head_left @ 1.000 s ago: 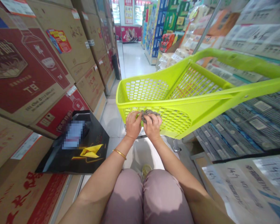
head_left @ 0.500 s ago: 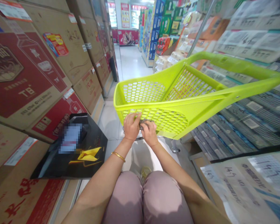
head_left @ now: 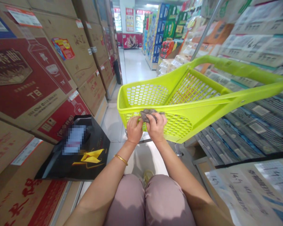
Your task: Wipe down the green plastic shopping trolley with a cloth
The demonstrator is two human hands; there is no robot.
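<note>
A crumpled grey-brown rag (head_left: 146, 115) is bunched against the near side of a lime-green shopping cart (head_left: 153, 108), just below its rim. My right hand (head_left: 157, 126) is closed on the rag, its fingers curled over the front of it. At the rag's left edge, my left hand (head_left: 134, 130) is pinched closed on its lower corner, close to the cart's lattice wall. A gold bangle (head_left: 121, 159) circles my left wrist. The cart's basket stands across my knees' front, its handle (head_left: 238, 67) pointing right.
Stacked cartons (head_left: 25, 72) wall the left side. A black bag (head_left: 94, 141) with a blurred patch leans by them. Packs of tissue paper (head_left: 250, 47) and dark packaged goods (head_left: 226, 138) fill the right shelves. A tiled aisle (head_left: 138, 62) runs ahead.
My right hand has moved up and right with the rag, which now shows more, higher on the cart's side. My left hand has shifted slightly down. The view has turned slightly.
</note>
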